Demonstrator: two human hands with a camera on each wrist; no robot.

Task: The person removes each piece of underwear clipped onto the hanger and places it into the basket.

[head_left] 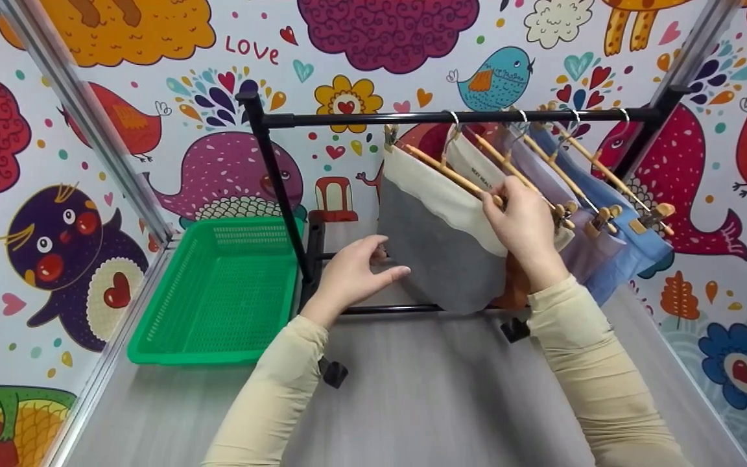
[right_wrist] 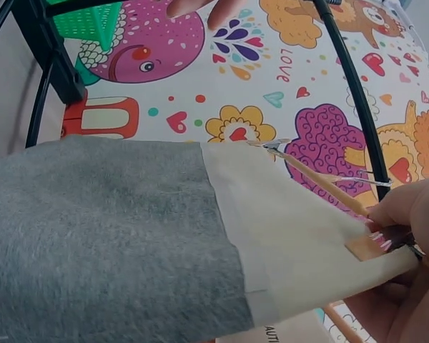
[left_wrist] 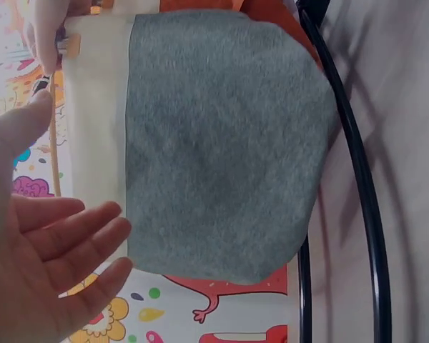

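My right hand (head_left: 528, 224) pinches the right end of a wooden hanger (head_left: 446, 168), thumb and fingers closed round the clip (right_wrist: 365, 246) and the cloth's top corner there. From this hanger hangs the grey-and-cream garment (head_left: 445, 250), cream band uppermost, grey part below, at the near left end of the row on a black rack (head_left: 272, 178). The garment's far left corner is up by another clip (head_left: 391, 136).

My left hand (head_left: 354, 275) is open, thumb and fingers spread apart and nothing in them, near the garment's left edge; I can't tell whether a fingertip brushes it.

To the right of the piece I hold, along the top rail (head_left: 360, 119), hang a cream garment with dark lettering (head_left: 471, 159), a lilac garment (head_left: 607, 250) and a blue garment (head_left: 646, 259). Left of the rack, a green basket (head_left: 205, 358) sits on the grey floor (head_left: 412, 402), near the cartoon-printed wall (head_left: 205, 97).
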